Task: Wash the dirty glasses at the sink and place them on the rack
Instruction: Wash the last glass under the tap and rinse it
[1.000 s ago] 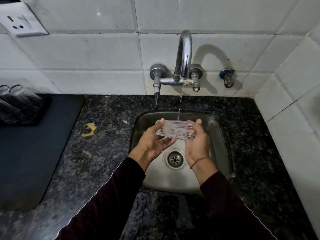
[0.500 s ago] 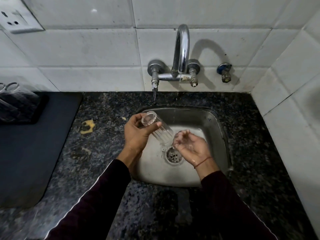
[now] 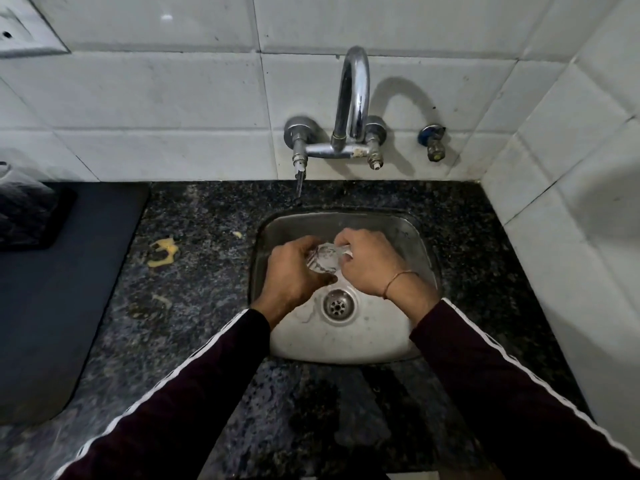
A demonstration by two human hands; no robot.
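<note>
While left hand (image 3: pixel 294 268) grips glass (image 3: pixel 323 259) over sink (image 3: pixel 346 344), right hand (image 3: pixel 370 265) fingers curled on it

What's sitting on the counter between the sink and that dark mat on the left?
In the head view, speckled counter with a yellow scrap lies between sink and mat.

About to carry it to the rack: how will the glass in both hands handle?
Probably slippery: the glass is clear and smooth, held over the sink. Likely rigid but breakable. The left hand and right hand both grip it, which seems wise.
</note>
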